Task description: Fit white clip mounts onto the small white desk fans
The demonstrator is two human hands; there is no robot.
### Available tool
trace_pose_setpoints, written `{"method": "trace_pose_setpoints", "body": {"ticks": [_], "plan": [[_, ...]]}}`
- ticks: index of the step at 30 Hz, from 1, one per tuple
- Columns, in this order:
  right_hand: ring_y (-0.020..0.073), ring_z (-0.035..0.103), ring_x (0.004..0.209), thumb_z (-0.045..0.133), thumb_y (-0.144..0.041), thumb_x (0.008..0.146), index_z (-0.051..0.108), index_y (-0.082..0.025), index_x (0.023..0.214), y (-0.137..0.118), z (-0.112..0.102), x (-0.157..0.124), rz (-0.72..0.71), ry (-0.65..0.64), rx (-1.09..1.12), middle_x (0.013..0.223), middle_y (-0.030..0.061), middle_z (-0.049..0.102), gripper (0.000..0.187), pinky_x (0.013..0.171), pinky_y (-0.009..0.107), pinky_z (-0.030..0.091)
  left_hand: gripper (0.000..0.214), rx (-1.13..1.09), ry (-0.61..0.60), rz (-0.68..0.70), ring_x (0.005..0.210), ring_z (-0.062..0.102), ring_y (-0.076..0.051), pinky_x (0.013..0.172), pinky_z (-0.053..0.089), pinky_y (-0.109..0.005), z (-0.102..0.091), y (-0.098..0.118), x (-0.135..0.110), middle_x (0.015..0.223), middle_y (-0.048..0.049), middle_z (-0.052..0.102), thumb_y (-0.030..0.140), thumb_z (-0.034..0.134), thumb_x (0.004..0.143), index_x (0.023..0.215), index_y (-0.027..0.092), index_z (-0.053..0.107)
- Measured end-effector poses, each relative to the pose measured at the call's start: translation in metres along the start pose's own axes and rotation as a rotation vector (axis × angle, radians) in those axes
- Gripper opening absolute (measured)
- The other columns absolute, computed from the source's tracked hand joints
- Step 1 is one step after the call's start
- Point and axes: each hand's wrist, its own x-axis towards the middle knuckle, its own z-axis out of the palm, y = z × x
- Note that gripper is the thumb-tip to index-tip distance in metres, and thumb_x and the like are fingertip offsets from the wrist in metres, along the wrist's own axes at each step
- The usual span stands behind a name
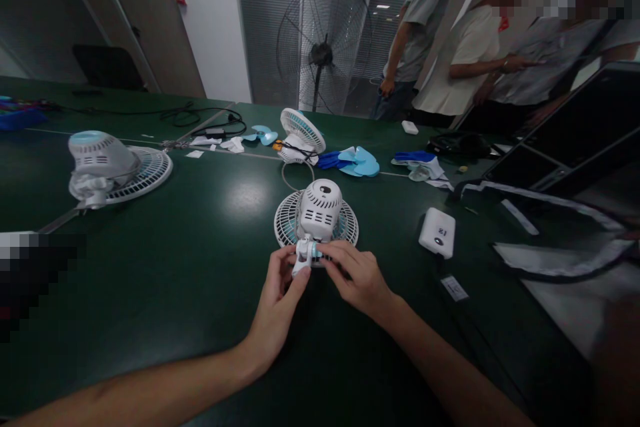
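Note:
A small white fan (321, 203) lies grille-down on the green table in front of me, its motor housing facing up. My left hand (280, 283) is closed on the white bracket (303, 253) at the near end of the housing, thumb and fingers on either side. Between the fingertips of my right hand (357, 273) is a light-blue knob (315, 250) on the bracket's right side. Part of the grille's near rim is hidden behind my hands.
Another fan (100, 163) lies grille-down at left, and a third (301, 133) stands farther back. Blue fan blades (363, 162), gloves (423, 165) and a black cable (187, 113) lie behind. A white power bank (437, 232) is at right. People (470, 60) stand beyond the table.

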Motion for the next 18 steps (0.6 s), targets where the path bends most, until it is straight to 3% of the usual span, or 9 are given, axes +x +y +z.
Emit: {"method": "trace_pose_setpoints", "body": {"ticks": [2, 6, 9, 11, 15, 18], "plan": [[0.0195, 0.073, 0.099, 0.057, -0.026, 0.105, 0.069, -0.023, 0.121, 0.001, 0.002, 0.002, 0.013, 0.028, -0.015, 0.113, 0.0075, 0.075, 0.02, 0.074, 0.028, 0.055, 0.041, 0.004, 0.003, -0.006, 0.104, 0.064, -0.021, 0.084, 0.05, -0.031, 0.0, 0.0, 0.0, 0.125, -0.0058, 0.067, 0.043, 0.067, 0.096, 0.13, 0.026, 0.053], [0.016, 0.067, 0.07, 0.056, -0.032, 0.105, 0.069, -0.021, 0.086, -0.004, 0.007, 0.009, 0.185, 0.073, 0.096, 0.079, 0.0025, 0.07, 0.026, 0.067, 0.028, 0.054, 0.041, 0.007, 0.0, -0.018, 0.102, 0.064, -0.022, 0.084, 0.05, -0.031, 0.0, 0.0, 0.0, 0.123, -0.0062, 0.067, 0.044, 0.067, 0.095, 0.129, 0.025, 0.053], [0.014, 0.065, 0.064, 0.059, -0.031, 0.103, 0.07, -0.021, 0.107, -0.006, 0.006, 0.008, 0.191, 0.06, 0.111, 0.091, 0.0038, 0.072, 0.015, 0.062, 0.027, 0.055, 0.042, 0.005, -0.005, -0.013, 0.105, 0.063, -0.022, 0.086, 0.051, -0.032, 0.0, 0.001, 0.0, 0.125, -0.0063, 0.066, 0.044, 0.066, 0.097, 0.131, 0.026, 0.051], [0.0146, 0.069, 0.072, 0.06, -0.027, 0.102, 0.065, -0.022, 0.126, -0.004, 0.002, 0.005, 0.105, 0.023, 0.058, 0.109, 0.007, 0.073, 0.025, 0.064, 0.027, 0.056, 0.045, 0.002, -0.003, -0.007, 0.106, 0.063, -0.022, 0.086, 0.051, -0.032, 0.0, 0.002, -0.001, 0.125, -0.0063, 0.065, 0.044, 0.066, 0.097, 0.135, 0.027, 0.05], [0.0185, 0.074, 0.095, 0.056, -0.025, 0.106, 0.069, -0.023, 0.12, 0.003, 0.001, 0.001, 0.003, 0.009, -0.099, 0.112, 0.0066, 0.075, 0.019, 0.071, 0.027, 0.056, 0.048, 0.006, 0.005, -0.007, 0.103, 0.063, -0.022, 0.085, 0.051, -0.032, 0.0, 0.002, -0.001, 0.126, -0.0059, 0.065, 0.044, 0.067, 0.095, 0.137, 0.027, 0.05], [0.0204, 0.073, 0.105, 0.056, -0.025, 0.106, 0.067, -0.023, 0.127, 0.007, 0.002, 0.001, -0.041, 0.02, -0.154, 0.118, 0.0079, 0.074, 0.024, 0.075, 0.028, 0.058, 0.046, 0.003, 0.004, -0.003, 0.104, 0.062, -0.021, 0.085, 0.051, -0.031, 0.0, 0.001, -0.001, 0.125, -0.0053, 0.065, 0.043, 0.065, 0.097, 0.137, 0.027, 0.05]]}}
